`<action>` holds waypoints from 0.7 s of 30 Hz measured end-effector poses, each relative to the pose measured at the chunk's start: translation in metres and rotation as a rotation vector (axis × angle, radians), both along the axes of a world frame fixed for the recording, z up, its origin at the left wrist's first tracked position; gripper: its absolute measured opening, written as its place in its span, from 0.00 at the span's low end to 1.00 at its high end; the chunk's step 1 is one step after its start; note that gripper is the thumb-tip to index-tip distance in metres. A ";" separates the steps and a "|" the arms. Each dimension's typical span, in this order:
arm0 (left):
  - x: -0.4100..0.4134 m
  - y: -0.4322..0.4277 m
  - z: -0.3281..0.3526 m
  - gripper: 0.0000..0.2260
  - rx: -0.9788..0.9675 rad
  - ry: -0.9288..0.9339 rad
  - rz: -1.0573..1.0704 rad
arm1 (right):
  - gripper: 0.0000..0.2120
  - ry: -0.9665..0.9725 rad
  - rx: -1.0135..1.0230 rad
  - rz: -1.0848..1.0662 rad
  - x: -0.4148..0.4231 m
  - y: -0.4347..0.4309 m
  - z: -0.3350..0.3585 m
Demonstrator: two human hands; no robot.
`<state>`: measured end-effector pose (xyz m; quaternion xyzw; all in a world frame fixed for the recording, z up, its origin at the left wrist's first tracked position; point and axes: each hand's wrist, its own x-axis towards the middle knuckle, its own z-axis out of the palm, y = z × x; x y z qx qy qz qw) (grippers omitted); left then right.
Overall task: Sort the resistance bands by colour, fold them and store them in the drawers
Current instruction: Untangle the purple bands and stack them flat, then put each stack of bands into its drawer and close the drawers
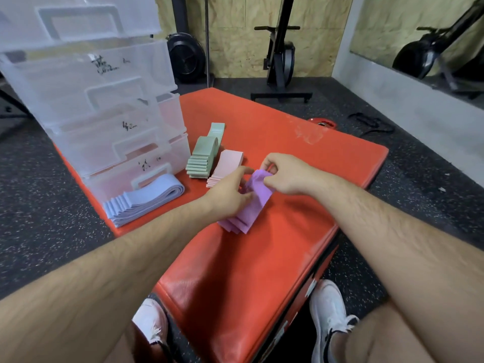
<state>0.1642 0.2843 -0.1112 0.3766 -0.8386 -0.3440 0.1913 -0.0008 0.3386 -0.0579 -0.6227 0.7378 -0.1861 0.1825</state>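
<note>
Resistance bands sorted into four colour stacks on a red padded box [288, 121]; purple stack in both hands.

Far left, translucent drawers [104, 106] stand pulled out in steps; black handwritten marks on the fronts are illegible and the contents cannot be made out. Blue bands [146, 200] lie against the lowest drawer, then green bands [203, 155] and pink bands [225, 166] side by side. Left hand [227, 192] curls onto the purple bands [248, 213]; right hand [285, 174] pinches their crumpled far end. Dark speckled floor [52, 231], chipboard wall [235, 35], black exercise machine [281, 53] behind.
</note>
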 end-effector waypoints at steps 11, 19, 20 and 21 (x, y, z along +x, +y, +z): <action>-0.036 -0.034 -0.013 0.21 -0.082 0.003 0.084 | 0.14 0.076 -0.110 0.108 -0.042 -0.061 -0.035; -0.030 -0.042 -0.028 0.15 -0.357 -0.207 -0.080 | 0.15 0.207 0.178 0.093 -0.048 -0.063 -0.046; -0.026 -0.041 -0.026 0.15 -0.376 -0.209 -0.102 | 0.15 0.243 0.180 0.094 -0.046 -0.059 -0.042; -0.022 -0.038 -0.024 0.14 -0.394 -0.202 -0.118 | 0.16 0.274 0.173 0.096 -0.043 -0.055 -0.037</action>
